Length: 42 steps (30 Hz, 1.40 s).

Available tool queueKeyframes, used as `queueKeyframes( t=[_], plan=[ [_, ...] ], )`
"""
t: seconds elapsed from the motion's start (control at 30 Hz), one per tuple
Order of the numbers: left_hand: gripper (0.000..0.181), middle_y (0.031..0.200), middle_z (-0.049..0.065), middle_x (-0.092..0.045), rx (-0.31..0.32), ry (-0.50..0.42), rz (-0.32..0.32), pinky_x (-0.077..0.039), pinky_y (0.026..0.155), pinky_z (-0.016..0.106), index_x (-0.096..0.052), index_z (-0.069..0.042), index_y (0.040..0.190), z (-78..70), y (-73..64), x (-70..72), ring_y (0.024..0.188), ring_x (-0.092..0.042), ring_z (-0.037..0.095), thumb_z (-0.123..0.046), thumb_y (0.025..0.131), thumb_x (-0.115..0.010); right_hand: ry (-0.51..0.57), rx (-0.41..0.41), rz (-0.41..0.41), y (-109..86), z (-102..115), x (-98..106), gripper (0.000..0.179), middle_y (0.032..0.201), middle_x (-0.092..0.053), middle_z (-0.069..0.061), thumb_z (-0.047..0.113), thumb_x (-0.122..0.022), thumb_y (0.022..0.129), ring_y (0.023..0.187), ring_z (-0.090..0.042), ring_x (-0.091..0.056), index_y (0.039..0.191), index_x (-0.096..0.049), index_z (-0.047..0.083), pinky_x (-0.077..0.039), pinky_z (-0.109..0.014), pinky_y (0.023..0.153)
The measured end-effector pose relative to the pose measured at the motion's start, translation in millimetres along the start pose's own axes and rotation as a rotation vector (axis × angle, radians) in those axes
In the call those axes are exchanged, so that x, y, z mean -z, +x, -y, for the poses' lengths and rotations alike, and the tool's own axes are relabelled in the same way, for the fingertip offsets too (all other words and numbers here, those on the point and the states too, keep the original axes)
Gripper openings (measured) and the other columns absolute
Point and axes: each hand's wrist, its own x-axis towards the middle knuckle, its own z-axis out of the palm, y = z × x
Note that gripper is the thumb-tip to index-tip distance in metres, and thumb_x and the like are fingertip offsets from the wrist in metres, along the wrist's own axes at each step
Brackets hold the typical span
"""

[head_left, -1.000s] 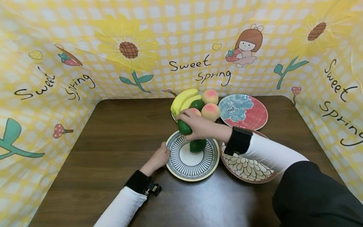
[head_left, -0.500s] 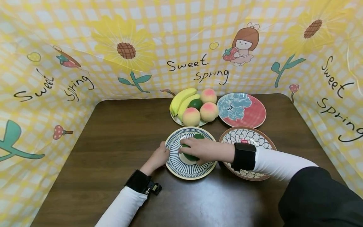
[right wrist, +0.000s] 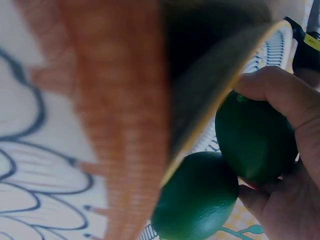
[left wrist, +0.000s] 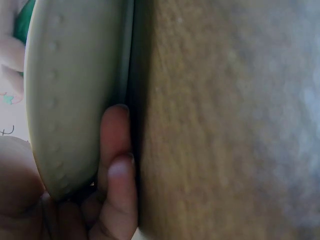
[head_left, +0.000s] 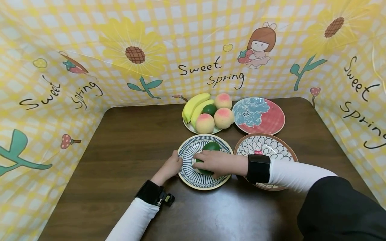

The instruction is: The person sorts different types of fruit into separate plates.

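A round plate with a blue-and-white striped pattern and a yellow rim lies near the middle of the table. My left hand grips its left edge, and the left wrist view shows fingers against the plate's underside. My right hand reaches over the plate from the right. Its thumb and fingers are curled round a smooth dark green oval fruit, seen low over the plate. A second green oval fruit sits on the plate right beside the held one, farther back in the head view.
Behind stands a small plate with bananas, several peaches and a green fruit. A red plate with a blue flower lies back right. A brown-rimmed petal-patterned plate lies under my right forearm.
My right hand has come down from near the back fruit plate onto the striped plate with a green fruit. Over the last half second it hardly moves. My left hand stays on the rim.
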Motion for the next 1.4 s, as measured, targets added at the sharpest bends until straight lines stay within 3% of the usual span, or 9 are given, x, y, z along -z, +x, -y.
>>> queueKeyframes(
  t=[0.33, 0.6, 0.93, 1.03, 1.13, 1.27, 1.4],
  plan=[
    [0.046, 0.093, 0.022, -0.063, -0.011, 0.011, -0.009, -0.046, 0.052, 0.028, -0.027, 0.013, 0.145, 0.2, 0.3, 0.1, 0.062, -0.057, 0.018, -0.013, 0.107, -0.032, -0.066, 0.03, -0.024, -1.1, -0.3, -5.4, 0.067, 0.139, -0.058, -0.01, 0.026, -0.088, 0.074, 0.131, -0.026, -0.056, 0.133, -0.057, 0.018, -0.044, -0.044, 0.116],
    [0.046, 0.096, 0.023, -0.063, -0.002, 0.008, -0.005, -0.046, 0.052, 0.028, -0.026, 0.012, 0.146, -0.3, -0.5, 0.6, 0.061, -0.056, 0.018, -0.013, 0.108, -0.033, 0.05, 0.034, 0.045, -0.3, 2.4, -3.0, 0.069, 0.149, -0.051, -0.013, 0.015, -0.088, 0.076, 0.139, -0.027, -0.052, 0.137, -0.056, 0.016, -0.048, -0.038, 0.114],
    [0.048, 0.095, 0.022, -0.064, 0.009, -0.004, 0.014, -0.046, 0.051, 0.028, -0.025, 0.011, 0.149, -0.6, -1.0, 0.1, 0.059, -0.056, 0.018, -0.014, 0.108, -0.032, 0.153, 0.011, 0.072, 0.5, 0.1, 7.3, 0.07, 0.149, -0.052, -0.013, 0.023, -0.089, 0.077, 0.139, -0.027, -0.051, 0.139, -0.056, 0.017, -0.048, -0.038, 0.113],
    [0.047, 0.092, 0.021, -0.065, 0.0, -0.007, 0.023, -0.046, 0.05, 0.028, -0.026, 0.01, 0.147, 0.3, -0.4, -0.2, 0.058, -0.056, 0.017, -0.014, 0.108, -0.033, 0.221, -0.059, 0.05, -0.1, -8.8, 28.8, 0.074, 0.153, -0.051, -0.014, 0.029, -0.089, 0.078, 0.138, -0.028, -0.053, 0.143, -0.055, 0.016, -0.049, -0.041, 0.113],
    [0.047, 0.089, 0.02, -0.065, 0.002, -0.005, 0.022, -0.046, 0.05, 0.028, -0.026, 0.009, 0.148, 0.2, 0.1, 0.2, 0.056, -0.055, 0.017, -0.014, 0.108, -0.033, 0.271, -0.124, -0.048, -0.7, -28.2, 61.7, 0.077, 0.154, -0.05, -0.017, 0.028, -0.089, 0.078, 0.139, -0.032, -0.053, 0.145, -0.054, 0.012, -0.048, -0.044, 0.114],
    [0.047, 0.089, 0.019, -0.065, 0.009, -0.005, 0.021, -0.046, 0.05, 0.028, -0.025, 0.009, 0.149, -0.2, -0.5, 1.7, 0.057, -0.055, 0.017, -0.015, 0.108, -0.032, 0.256, -0.229, -0.178, -4.0, -61.7, 107.6, 0.076, 0.156, -0.046, -0.02, 0.023, -0.087, 0.079, 0.141, -0.038, -0.049, 0.145, -0.053, 0.007, -0.049, -0.05, 0.112],
    [0.048, 0.093, 0.022, -0.066, 0.008, -0.01, 0.019, -0.046, 0.051, 0.028, -0.024, 0.01, 0.15, 0.5, -1.7, 2.6, 0.059, -0.056, 0.018, -0.015, 0.109, -0.031, 0.229, -0.365, -0.209, -7.0, -95.4, 140.6, 0.075, 0.158, -0.042, -0.022, 0.021, -0.084, 0.083, 0.141, -0.043, -0.048, 0.148, -0.05, 0.007, -0.048, -0.055, 0.11]
  ],
)
